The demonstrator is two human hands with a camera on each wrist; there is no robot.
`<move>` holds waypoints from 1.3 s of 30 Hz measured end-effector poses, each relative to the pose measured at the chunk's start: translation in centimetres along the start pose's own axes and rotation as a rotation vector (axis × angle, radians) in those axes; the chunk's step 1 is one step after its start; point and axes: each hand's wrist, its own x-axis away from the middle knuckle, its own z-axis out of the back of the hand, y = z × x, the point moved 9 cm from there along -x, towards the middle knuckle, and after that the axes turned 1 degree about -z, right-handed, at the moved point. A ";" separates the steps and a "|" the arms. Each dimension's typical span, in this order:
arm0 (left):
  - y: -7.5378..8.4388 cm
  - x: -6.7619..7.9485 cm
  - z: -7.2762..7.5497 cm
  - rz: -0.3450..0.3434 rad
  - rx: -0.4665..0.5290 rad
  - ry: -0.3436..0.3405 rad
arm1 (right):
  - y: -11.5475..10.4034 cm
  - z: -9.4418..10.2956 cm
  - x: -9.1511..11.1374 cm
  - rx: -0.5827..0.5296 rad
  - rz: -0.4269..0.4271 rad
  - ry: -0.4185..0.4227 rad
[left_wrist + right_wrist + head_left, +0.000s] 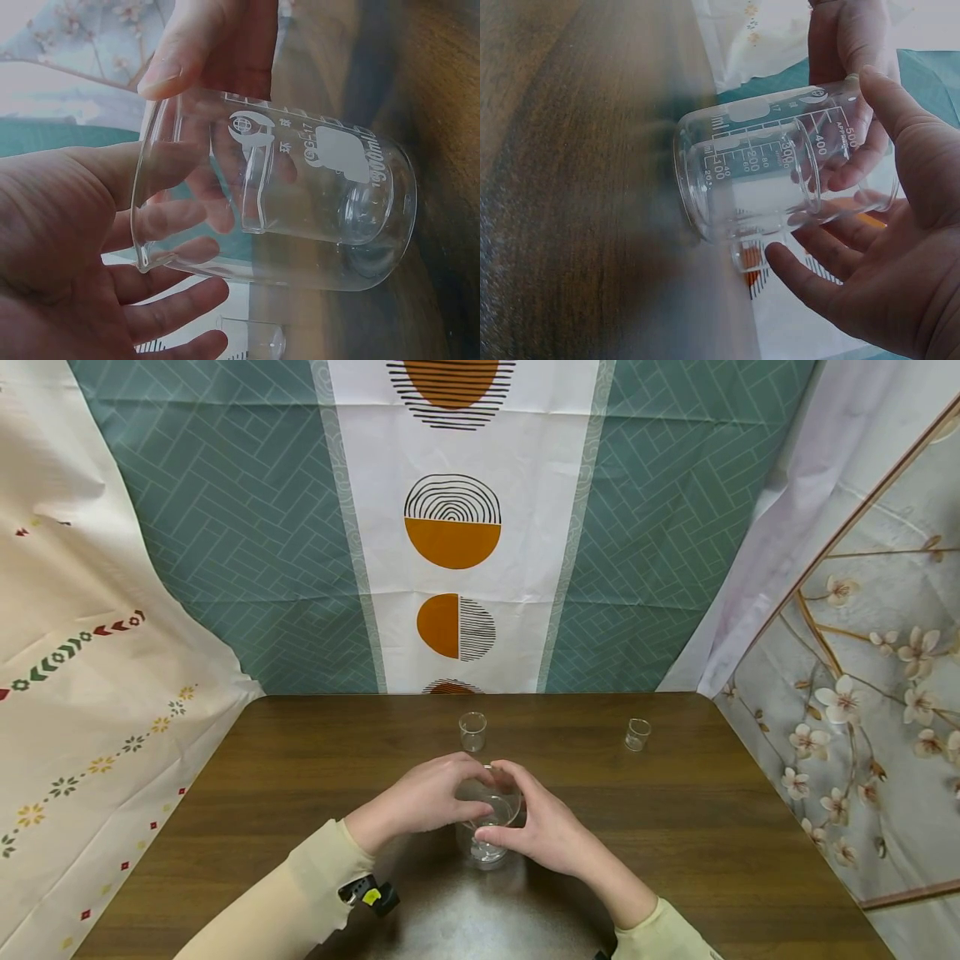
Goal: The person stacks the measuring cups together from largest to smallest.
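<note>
A large glass beaker (489, 853) with white markings stands on the table in front of me, and a smaller beaker (761, 176) sits inside it. Curved about the large beaker's upper part, my right hand (551, 827) grips it, its thumb at the rim in the right wrist view. My left hand (431, 797) is at the mouth from the other side. Its thumb (169, 161) shows through the glass near the rim, apart from the smaller beaker, and its other fingers are spread loosely along the far side.
Two small glass beakers stand toward the back of the brown wooden table (315, 760): one beaker (472, 732) behind my hands, another beaker (637, 735) to the right. Patterned cloths hang behind the table (450, 543) and along both sides.
</note>
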 end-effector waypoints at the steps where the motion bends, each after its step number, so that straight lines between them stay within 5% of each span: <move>1: 0.0 0.1 0.0 0.002 0.003 0.006 | 0.0 0.0 0.0 -0.002 0.001 -0.001; 26: -0.1 1.5 0.9 0.030 0.011 0.067 | 0.3 -0.1 -0.2 -0.007 0.002 -0.020; 39: -0.2 2.4 1.8 0.008 0.015 0.156 | 0.1 -0.1 -0.1 -0.015 -0.004 -0.018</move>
